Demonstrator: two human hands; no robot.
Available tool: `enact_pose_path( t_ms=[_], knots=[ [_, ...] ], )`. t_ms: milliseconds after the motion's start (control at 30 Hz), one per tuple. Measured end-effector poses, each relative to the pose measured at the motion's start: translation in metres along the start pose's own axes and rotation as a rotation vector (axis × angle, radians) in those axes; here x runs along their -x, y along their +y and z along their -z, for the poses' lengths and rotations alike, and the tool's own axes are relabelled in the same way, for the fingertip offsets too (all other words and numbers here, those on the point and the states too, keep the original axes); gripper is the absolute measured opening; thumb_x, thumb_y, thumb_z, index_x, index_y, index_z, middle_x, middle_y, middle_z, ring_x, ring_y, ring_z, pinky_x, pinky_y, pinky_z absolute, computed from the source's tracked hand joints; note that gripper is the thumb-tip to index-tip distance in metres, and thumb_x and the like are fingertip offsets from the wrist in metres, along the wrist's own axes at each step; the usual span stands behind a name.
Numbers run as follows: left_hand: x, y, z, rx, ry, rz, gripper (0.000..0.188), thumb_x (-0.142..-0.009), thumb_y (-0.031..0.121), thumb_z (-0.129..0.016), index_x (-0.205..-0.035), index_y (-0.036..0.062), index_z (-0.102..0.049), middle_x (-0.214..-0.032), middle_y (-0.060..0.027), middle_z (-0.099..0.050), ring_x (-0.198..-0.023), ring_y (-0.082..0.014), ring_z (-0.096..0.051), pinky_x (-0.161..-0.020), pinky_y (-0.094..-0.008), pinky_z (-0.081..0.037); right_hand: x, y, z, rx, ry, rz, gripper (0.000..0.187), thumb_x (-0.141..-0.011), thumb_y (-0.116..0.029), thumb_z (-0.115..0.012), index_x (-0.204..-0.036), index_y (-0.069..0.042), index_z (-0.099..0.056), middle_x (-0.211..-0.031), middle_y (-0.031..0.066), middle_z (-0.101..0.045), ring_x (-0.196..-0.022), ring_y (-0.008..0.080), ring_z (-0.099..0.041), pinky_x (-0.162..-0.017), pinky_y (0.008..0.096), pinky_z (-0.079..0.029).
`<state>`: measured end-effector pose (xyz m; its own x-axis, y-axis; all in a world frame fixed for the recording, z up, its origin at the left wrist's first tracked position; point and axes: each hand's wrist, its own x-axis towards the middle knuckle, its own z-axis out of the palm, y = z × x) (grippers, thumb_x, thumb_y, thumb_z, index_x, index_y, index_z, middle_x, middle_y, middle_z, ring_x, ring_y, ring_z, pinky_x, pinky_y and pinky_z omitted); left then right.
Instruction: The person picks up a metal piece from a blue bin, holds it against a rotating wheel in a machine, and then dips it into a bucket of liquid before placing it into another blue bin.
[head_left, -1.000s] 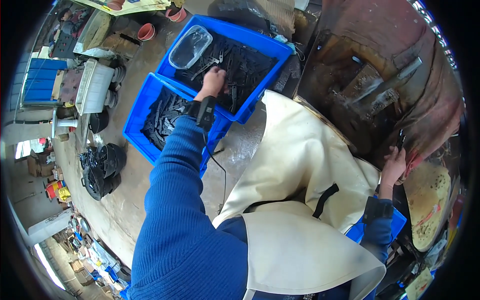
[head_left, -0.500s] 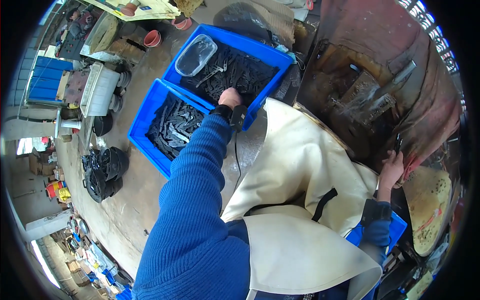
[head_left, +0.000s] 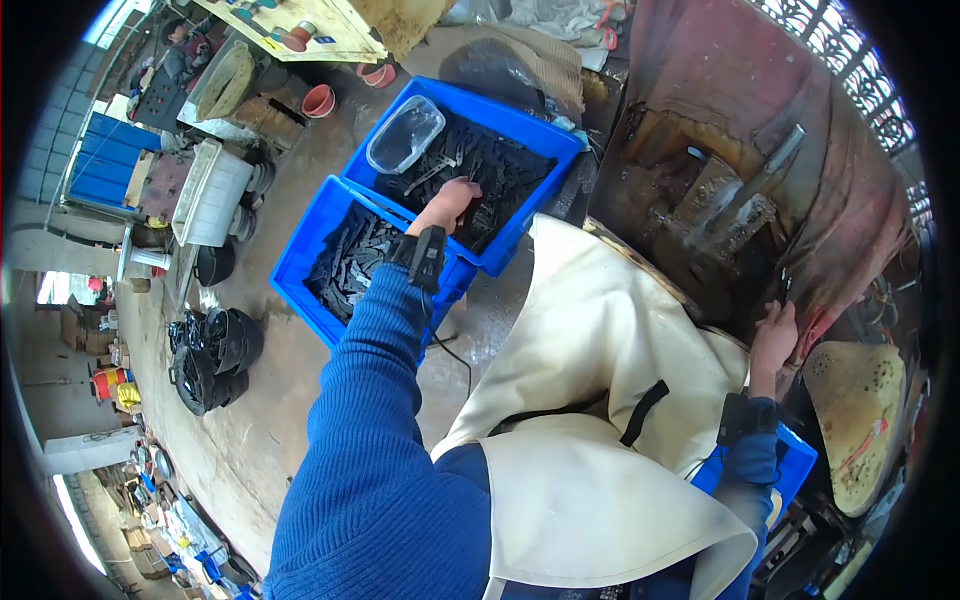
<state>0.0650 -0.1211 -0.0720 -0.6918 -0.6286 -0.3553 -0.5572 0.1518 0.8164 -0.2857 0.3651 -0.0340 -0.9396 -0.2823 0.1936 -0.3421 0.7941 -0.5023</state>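
Observation:
My left hand (head_left: 452, 205) reaches into the far blue bin (head_left: 500, 100), its fingers curled down among many dark, flat, narrow metal-looking pieces (head_left: 505, 160). Whatever lies between its fingertips is hidden. A clear plastic tub (head_left: 407, 135) rests on the pieces just left of this hand. Beneath my left wrist is the rim of a nearer blue bin (head_left: 310, 305), which holds similar dark pieces (head_left: 350, 258). At the right, my right hand (head_left: 775, 338) is closed around a small dark narrow piece (head_left: 786, 285) that sticks up from the fingers, beside a wet, brown-stained machine basin (head_left: 690, 230).
A reddish sheet (head_left: 720, 70) drapes round the basin, with a metal bar (head_left: 785, 150) inside it. A cream apron (head_left: 590, 320) covers my lap. A stained yellowish pad (head_left: 853, 420) lies at right. Black tubs (head_left: 215, 360) stand on the floor at left.
My left hand stays in the far bin, but its wrist has turned and swung left over the bins' shared edge. The right hand keeps hold of the dark piece. The whole view has shifted slightly.

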Motion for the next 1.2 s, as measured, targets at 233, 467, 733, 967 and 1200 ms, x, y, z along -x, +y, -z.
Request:
enact_pose_path(
  t_ms=[233,467,733,967,1200],
  knots=[
    [0.058,0.032,-0.021,0.463,0.343,0.227,0.012,-0.093,0.018,-0.057,-0.099,0.0079,-0.059,-0.074,-0.0003,-0.054,-0.061,-0.0169,-0.056,-0.052,-0.0365,-0.052,-0.002,-0.008,0.0,0.016,-0.024,0.035,0.02,-0.097,-0.019,-0.051,-0.104,-0.002,-0.059,-0.084,0.0128,-0.07,-0.061,0.026,-0.065,-0.058,0.0395,-0.05],
    [0.091,-0.02,-0.018,-0.254,0.483,-0.231,0.022,-0.086,0.02,-0.066,-0.091,-0.0008,-0.061,-0.082,-0.0234,-0.064,-0.08,-0.0428,-0.062,-0.068,-0.0447,-0.049,-0.002,-0.009,0.002,0.104,-0.004,0.048,0.02,-0.096,-0.02,-0.051,-0.104,-0.003,-0.059,-0.088,0.0149,-0.071,-0.081,0.0353,-0.068,-0.069,0.0475,-0.052],
    [0.08,0.004,-0.032,-0.499,0.208,-0.29,0.023,-0.084,0.024,-0.068,-0.098,0.0063,-0.069,-0.095,-0.0183,-0.066,-0.09,-0.0387,-0.062,-0.079,-0.0445,-0.05,-0.002,-0.008,0.0,0.168,-0.041,0.04,0.019,-0.094,-0.021,-0.052,-0.102,-0.004,-0.058,-0.088,0.0183,-0.069,-0.084,0.0405,-0.066,-0.072,0.0525,-0.05],
    [0.062,0.002,-0.02,-0.609,0.186,-0.383,0.023,-0.083,0.025,-0.068,-0.099,0.0079,-0.071,-0.091,-0.0185,-0.065,-0.089,-0.0385,-0.063,-0.078,-0.045,-0.051,-0.007,-0.023,0.001,0.194,-0.007,0.073,0.019,-0.094,-0.02,-0.051,-0.102,-0.004,-0.057,-0.086,0.0187,-0.069,-0.082,0.0408,-0.066,-0.071,0.0525,-0.05],
    [0.054,-0.017,-0.026,-0.632,0.253,-0.47,0.022,-0.088,0.028,-0.062,-0.086,0.0063,-0.064,-0.082,-0.0218,-0.062,-0.077,-0.0419,-0.061,-0.069,-0.0513,-0.049,0.002,-0.02,0.005,0.183,0.078,0.095,0.015,-0.094,-0.019,-0.051,-0.093,-0.004,-0.054,-0.08,0.0221,-0.064,-0.079,0.0433,-0.064,-0.07,0.054,-0.05]
  ],
)
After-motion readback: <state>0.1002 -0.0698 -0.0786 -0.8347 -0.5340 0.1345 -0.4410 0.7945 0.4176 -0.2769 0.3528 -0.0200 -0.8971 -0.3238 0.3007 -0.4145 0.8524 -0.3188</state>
